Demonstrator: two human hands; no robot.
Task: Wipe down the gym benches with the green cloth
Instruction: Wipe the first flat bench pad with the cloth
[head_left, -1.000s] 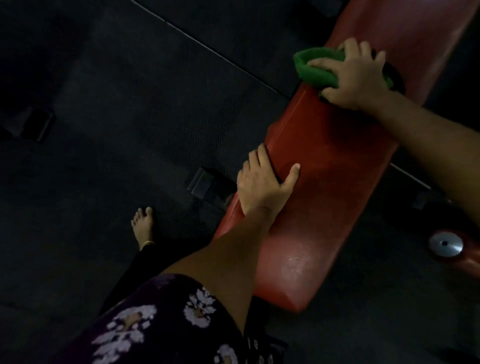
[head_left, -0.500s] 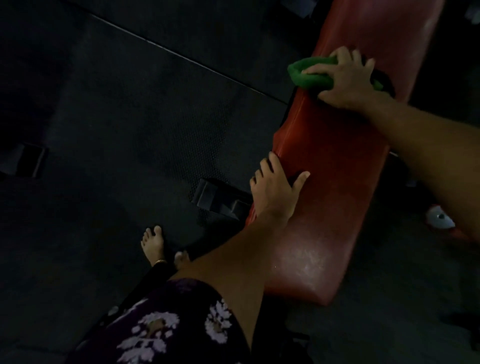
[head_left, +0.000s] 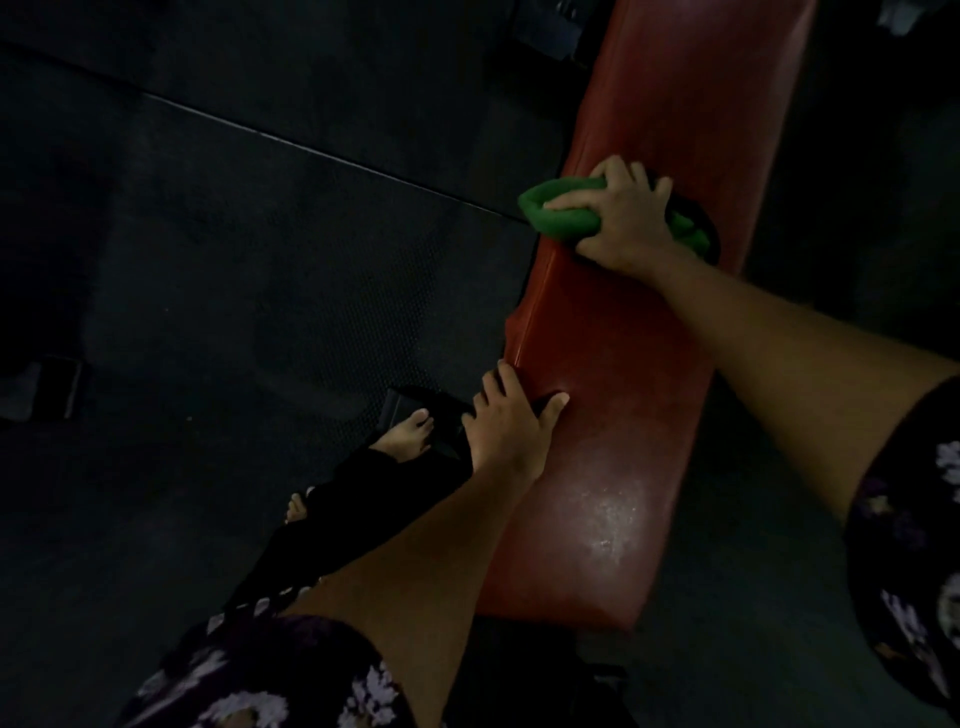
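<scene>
A long red padded gym bench (head_left: 618, 395) runs from the near centre up to the top right. My right hand (head_left: 623, 218) grips a bunched green cloth (head_left: 558, 210) and presses it on the bench's left edge about halfway along. A tail of the cloth shows behind the hand on the right. My left hand (head_left: 506, 423) rests on the left edge of the bench nearer to me, fingers over the side and thumb on the top. The near end of the pad has a pale scuffed patch.
Dark rubber floor mats (head_left: 234, 286) with a seam line lie to the left. A black bench foot (head_left: 410, 410) sits on the floor beside my bare feet (head_left: 410, 434). Dark equipment stands at the top edge.
The view has shifted along the bench. My right hand has dragged the green cloth back toward me along the pad. My feet have stepped closer to the bench.
</scene>
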